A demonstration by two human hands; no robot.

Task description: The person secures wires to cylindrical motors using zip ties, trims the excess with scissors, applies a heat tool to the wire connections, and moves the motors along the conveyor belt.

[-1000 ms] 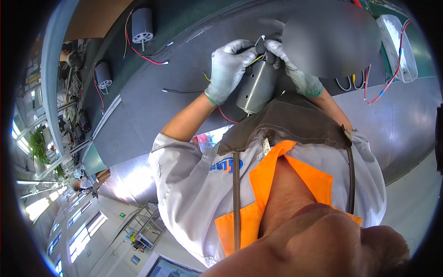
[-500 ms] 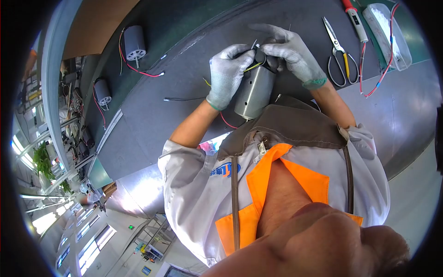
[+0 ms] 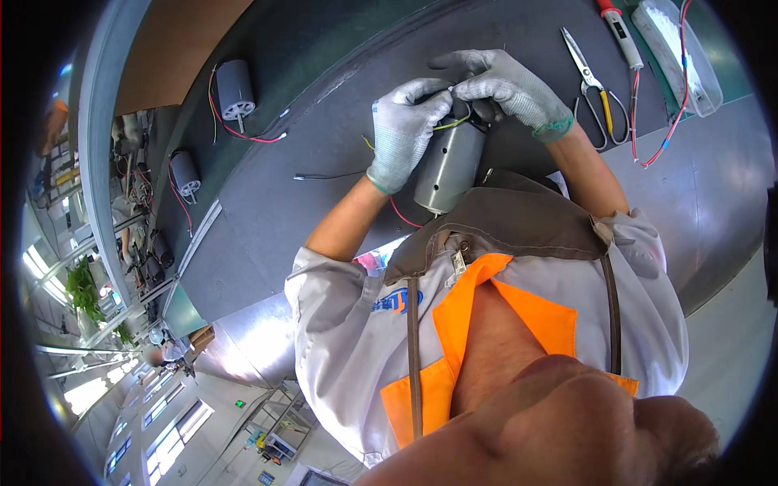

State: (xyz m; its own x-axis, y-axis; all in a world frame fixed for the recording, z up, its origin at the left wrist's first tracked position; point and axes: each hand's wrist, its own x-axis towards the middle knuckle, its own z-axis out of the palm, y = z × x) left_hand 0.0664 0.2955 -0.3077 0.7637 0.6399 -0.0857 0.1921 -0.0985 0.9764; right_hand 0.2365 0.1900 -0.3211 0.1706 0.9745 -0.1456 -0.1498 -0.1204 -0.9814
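A grey cylindrical motor lies tilted on the table close to my apron, its wired end away from me. My left hand, in a whitish knit glove, is at the motor's far end with thumb and forefinger pinched. My right hand, gloved alike, pinches at the same spot from the other side, its other fingers partly curled. A tiny pale tip shows between the fingertips; what they hold is too small to name. A yellow-green wire loops over the motor's end. Beside my left wrist a dark wire lies on the table.
Two more motors, one larger-looking and one farther left, stand with red leads. On the right are scissors, a red-and-grey corded tool and a clear plastic box holding white pieces. A metal frame borders the left side.
My fingertips have closed in at the motor's end, and the pale strip that stuck up there shows less. The motor lies almost as before; the whole view has shifted slightly.
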